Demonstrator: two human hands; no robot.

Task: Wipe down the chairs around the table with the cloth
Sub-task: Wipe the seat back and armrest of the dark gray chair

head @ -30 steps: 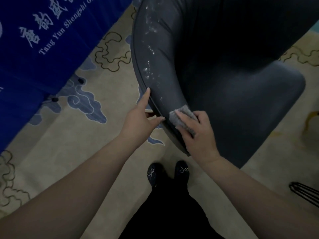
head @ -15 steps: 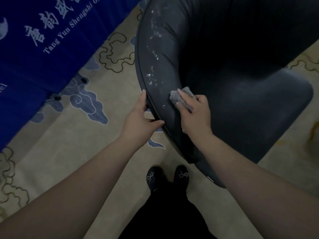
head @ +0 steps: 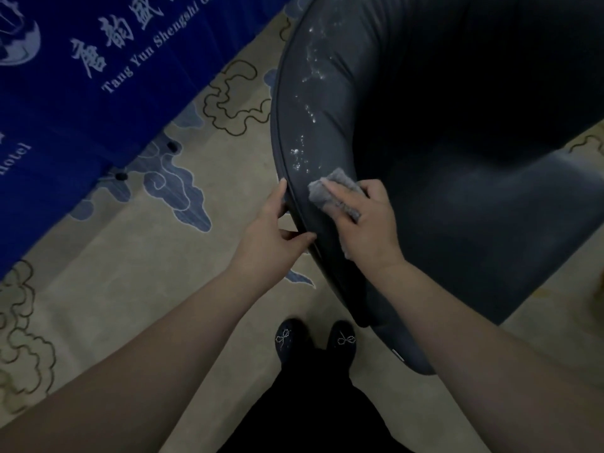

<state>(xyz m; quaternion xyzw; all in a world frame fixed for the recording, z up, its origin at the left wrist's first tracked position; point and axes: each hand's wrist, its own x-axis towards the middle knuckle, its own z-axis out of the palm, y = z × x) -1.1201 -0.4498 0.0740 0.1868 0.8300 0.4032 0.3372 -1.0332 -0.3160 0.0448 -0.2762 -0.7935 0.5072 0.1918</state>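
Note:
A dark grey curved armchair (head: 441,132) fills the upper right. White specks (head: 297,155) dot the top of its backrest rim. My right hand (head: 366,223) holds a small grey cloth (head: 330,191) and presses it onto the rim just below the specks, fingers laid over the cloth. My left hand (head: 271,237) rests against the outer side of the backrest, index finger straight along the rim and thumb touching the edge.
A blue table skirt (head: 81,76) with white lettering hangs at the upper left. Patterned beige carpet (head: 130,273) lies below. My dark shoes (head: 313,341) stand close to the chair's back, between my arms.
My right hand has slid the cloth up the rim toward the white specks. My left hand has shifted slightly up the outer edge.

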